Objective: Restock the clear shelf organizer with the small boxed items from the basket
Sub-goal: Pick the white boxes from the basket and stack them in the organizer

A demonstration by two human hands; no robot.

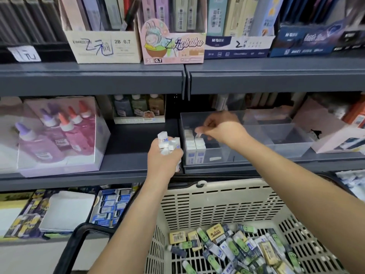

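Observation:
A clear shelf organizer (221, 155) sits on the middle shelf, with two short rows of white-and-blue small boxes (194, 145) standing in its left compartment. My left hand (165, 157) grips a bundle of several of the same white boxes (168, 144) just left of the organizer. My right hand (219, 127) reaches over the left compartment and pinches one small box (198, 133) above the standing rows. Below, a beige plastic basket (217, 200) holds a loose pile of small boxed items (233, 248) in green, yellow and blue wrappers.
The organizer's right compartments (280, 135) look bare. A clear case of glue bottles (57, 135) stands at the left of the same shelf, a pink box (324, 131) at the right. The upper shelf carries pencil-lead display boxes (171, 44). The basket's black handle (79, 238) hangs at its left.

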